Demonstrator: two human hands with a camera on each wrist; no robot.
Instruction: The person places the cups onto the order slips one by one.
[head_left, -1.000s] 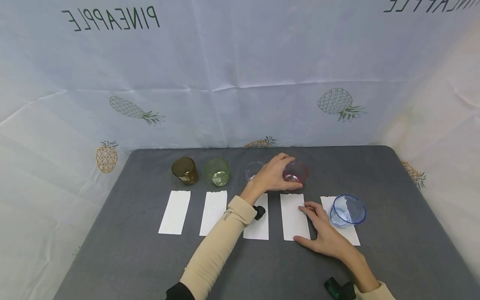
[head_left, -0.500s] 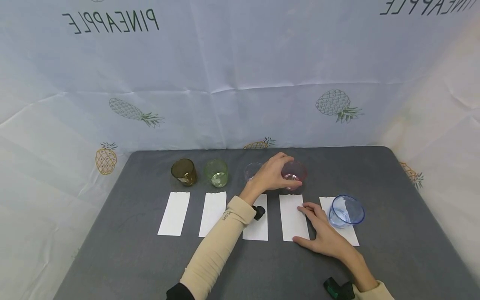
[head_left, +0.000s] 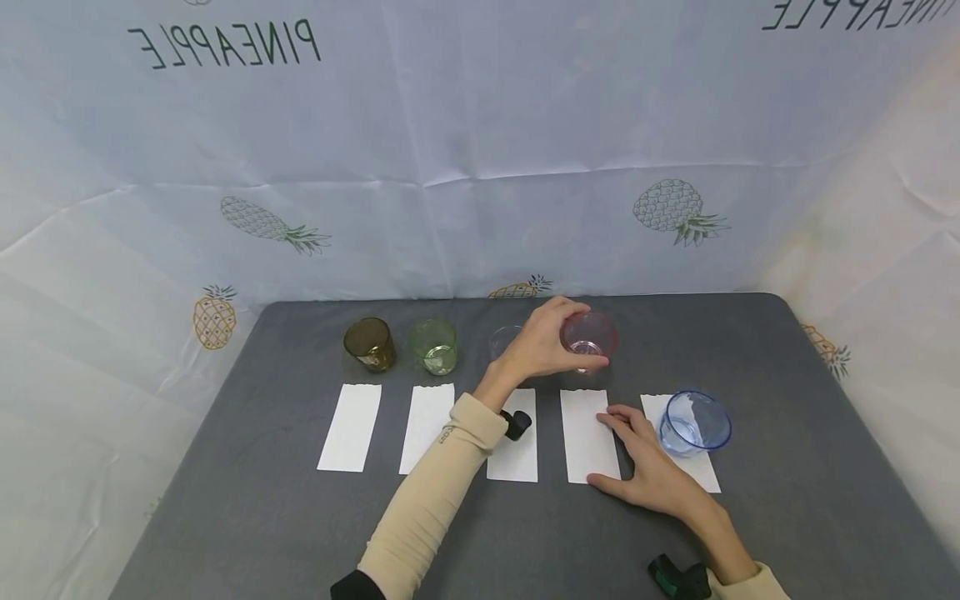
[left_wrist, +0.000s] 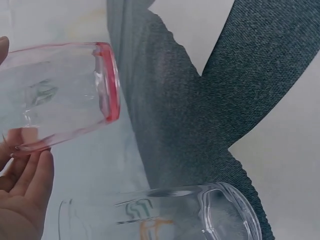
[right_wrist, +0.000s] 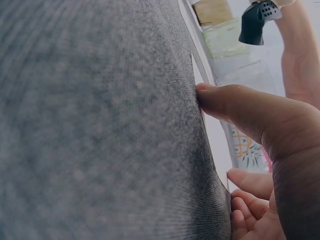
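One pink-tinted glass is grasped in the left hand, beyond the fourth paper strip from the left. We see the right hand, relaxed and gripping nothing, touching that strip. The smooth glass could drop if the hold loosens, we judge, or the left hand could knock the clear glass close by. We read PINEAPPLE, mirror-reversed, on the pale curtain; the small print on the cream sleeve escapes us.
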